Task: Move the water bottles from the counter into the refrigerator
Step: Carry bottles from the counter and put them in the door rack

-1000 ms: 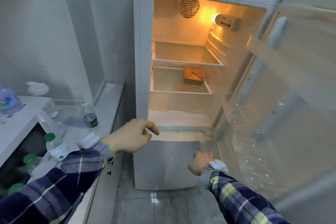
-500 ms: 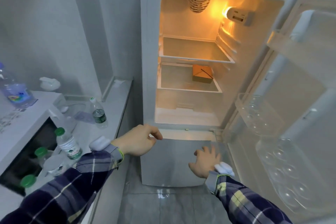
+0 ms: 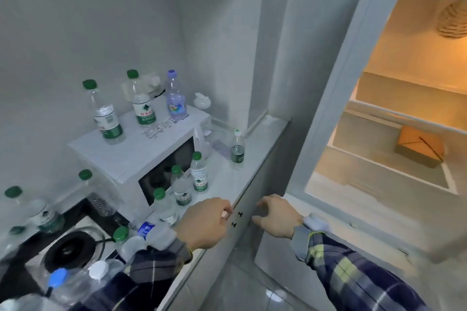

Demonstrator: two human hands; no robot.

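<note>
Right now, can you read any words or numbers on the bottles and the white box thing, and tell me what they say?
Green-capped bottle with the white and green label on the white microwave: red characters, too blurred to read.
Purple-capped bottle: colourful picture, no legible words.
Microwave top: small printed lines, too small to read.
Lying bottle with the blue label: white print, blurred.
Nothing here reads clearly.

Clear glossy plastic water bottles (image 3: pixel 199 174), smooth glossy white counter (image 3: pixel 255 149), plaid cloth sleeve (image 3: pixel 353 275), matt cardboard box (image 3: pixel 419 145)
</note>
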